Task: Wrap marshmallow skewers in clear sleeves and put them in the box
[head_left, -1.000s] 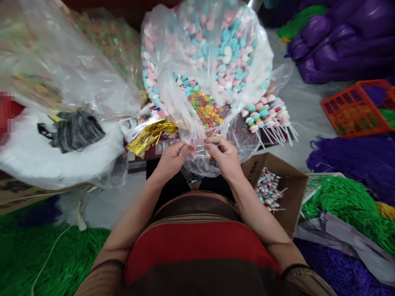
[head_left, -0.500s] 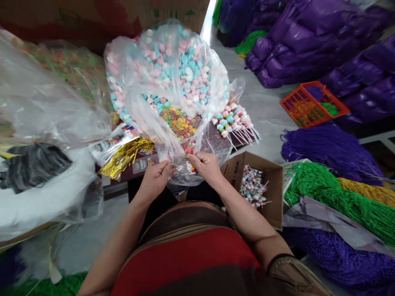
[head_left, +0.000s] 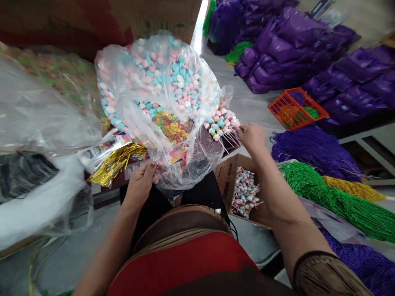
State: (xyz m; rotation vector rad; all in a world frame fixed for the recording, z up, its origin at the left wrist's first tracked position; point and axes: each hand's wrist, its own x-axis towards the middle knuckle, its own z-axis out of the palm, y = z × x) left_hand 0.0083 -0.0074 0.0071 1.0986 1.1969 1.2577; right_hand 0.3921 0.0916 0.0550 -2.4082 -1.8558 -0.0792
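My left hand (head_left: 140, 183) is closed in a pinch on the edge of a small clear printed bag (head_left: 174, 158), in front of the large bag. My right hand (head_left: 253, 137) reaches out to the right, its fingers closed at the end of the marshmallow skewers (head_left: 220, 123), on a white stick. Pink, white and blue marshmallows fill a big clear plastic bag (head_left: 166, 74) before me. Colourful ring candies (head_left: 171, 127) lie in its opening.
An open cardboard box (head_left: 226, 181) of wrapped skewers stands below my right forearm. Gold twist ties (head_left: 117, 164) lie left of my left hand. Green bead strands (head_left: 327, 197), an orange basket (head_left: 290, 113) and purple sacks (head_left: 277, 53) are at the right.
My right hand has left the small bag and moved right to the marshmallow skewers. My left hand has shifted slightly left and down, still pinching. The view has moved a little.
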